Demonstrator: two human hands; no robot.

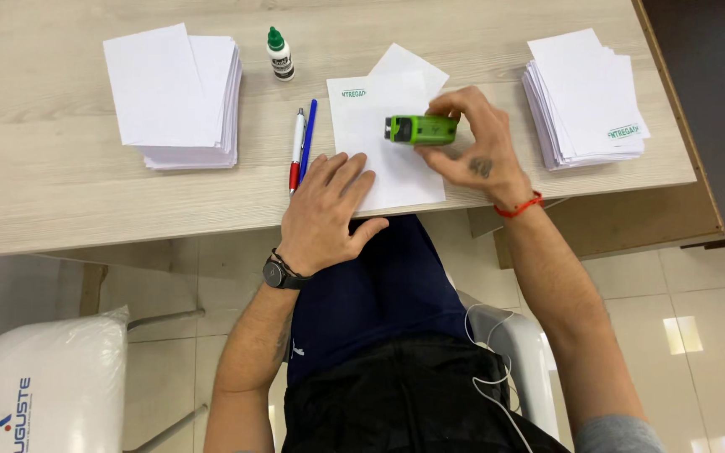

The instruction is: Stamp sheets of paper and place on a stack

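White sack (44, 382) bottom-left, partly cut off.

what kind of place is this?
Probably an office desk set up for paperwork: a wooden desk with two stacks of white sheets, two pens, an ink bottle, and a green stamp in the right hand.

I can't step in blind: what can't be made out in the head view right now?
- Underside of the green stamp: hidden by its body and the right hand.
- Paper beneath the left hand: covered.
- White bag: cut off by the frame's edge.
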